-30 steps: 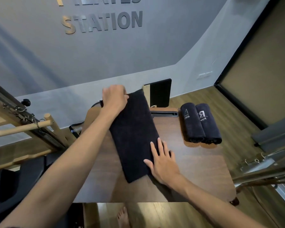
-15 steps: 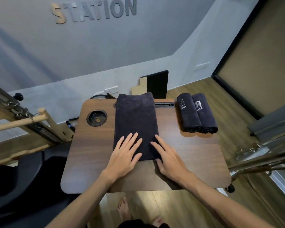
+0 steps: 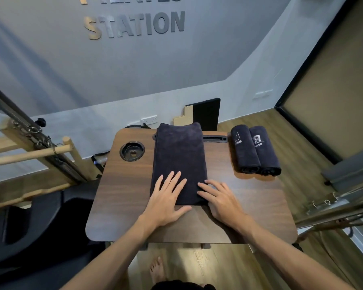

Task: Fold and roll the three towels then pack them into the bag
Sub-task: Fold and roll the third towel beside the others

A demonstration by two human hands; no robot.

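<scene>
Towel (image 3: 179, 162) flat, table (image 3: 122, 201) centre, long axis near-far | L hand (image 3: 166, 197) & R hand (image 3: 219, 197) both on near end, fingers (image 3: 177, 181) spread, gripping nothing | 2 rolls (image 3: 255, 150) far right | bag unseen | judged: roll away from near edge.

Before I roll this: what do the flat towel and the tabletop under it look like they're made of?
Flat towel: dark navy terry or microfibre by its look, matte, with a soft fuzzy nap. Tabletop: dark walnut-look wood grain, smooth with a slight sheen, probably laminate rather than solid wood; edges rounded.
</scene>
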